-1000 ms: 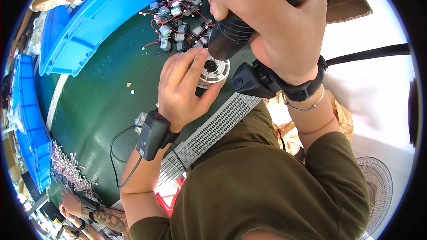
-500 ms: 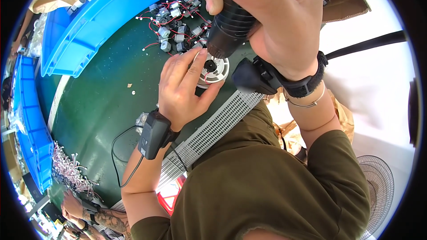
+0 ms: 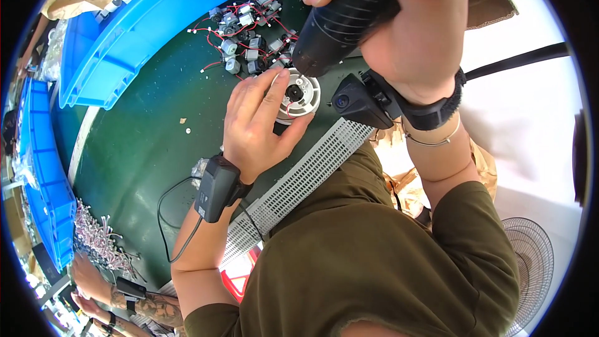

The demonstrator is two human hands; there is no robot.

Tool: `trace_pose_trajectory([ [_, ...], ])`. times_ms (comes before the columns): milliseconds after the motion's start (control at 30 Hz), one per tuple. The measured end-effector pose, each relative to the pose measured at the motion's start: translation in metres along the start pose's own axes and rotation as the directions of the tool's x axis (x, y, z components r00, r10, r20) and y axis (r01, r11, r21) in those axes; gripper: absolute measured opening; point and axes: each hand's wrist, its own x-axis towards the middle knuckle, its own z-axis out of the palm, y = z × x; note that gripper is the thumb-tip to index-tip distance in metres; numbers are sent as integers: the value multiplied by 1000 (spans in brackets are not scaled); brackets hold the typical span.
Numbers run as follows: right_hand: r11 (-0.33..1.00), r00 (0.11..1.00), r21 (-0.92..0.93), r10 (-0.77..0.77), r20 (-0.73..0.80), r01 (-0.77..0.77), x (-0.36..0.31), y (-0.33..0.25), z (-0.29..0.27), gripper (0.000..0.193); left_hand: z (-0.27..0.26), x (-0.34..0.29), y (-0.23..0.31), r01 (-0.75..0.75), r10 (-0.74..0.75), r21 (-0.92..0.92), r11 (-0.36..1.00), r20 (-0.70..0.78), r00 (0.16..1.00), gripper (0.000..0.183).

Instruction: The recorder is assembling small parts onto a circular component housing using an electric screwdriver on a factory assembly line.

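My left hand steadies a round white plastic housing on the green table, thumb at its near edge and fingers along its left rim. At its centre sits a dark round part, with a bit of red wire beside it. My right hand is wrapped around a black power screwdriver, held slanting over the housing. The tool's nose is just above the housing's far right edge; I cannot tell whether its tip touches. Behind the housing lies a heap of small grey motors with red wires.
Blue plastic bins line the far and left sides of the green table. A pile of pinkish wires lies at lower left, close to another person's hands. A perforated grey strip edges the table; a fan stands at right.
My right hand and the screwdriver have shifted up and right, off the housing's middle. My left hand and the housing have stayed put. The other person's hands moved slightly.
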Motion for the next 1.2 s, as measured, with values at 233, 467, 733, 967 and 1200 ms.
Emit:
trace_pose_trajectory([
  [233,936,901,177,-344,265,305,15,34,-17,38,2,1,-1,3,-3,-47,999,-3,1000,54],
  [467,921,938,307,-300,172,239,7,32,-18,35,2,0,-2,1,-1,-45,999,3,1000,54],
  [733,757,974,613,174,144,-226,-12,12,-15,40,1,-1,-4,8,-7,-55,998,6,1000,56],
  [967,884,997,-467,57,51,-26,-10,12,-10,60,2,-1,-6,11,-11,-65,998,2,1000,57],
  [1200,949,951,65,307,31,-308,-18,16,-9,45,1,1,-3,0,0,-43,999,-5,1000,55],
])
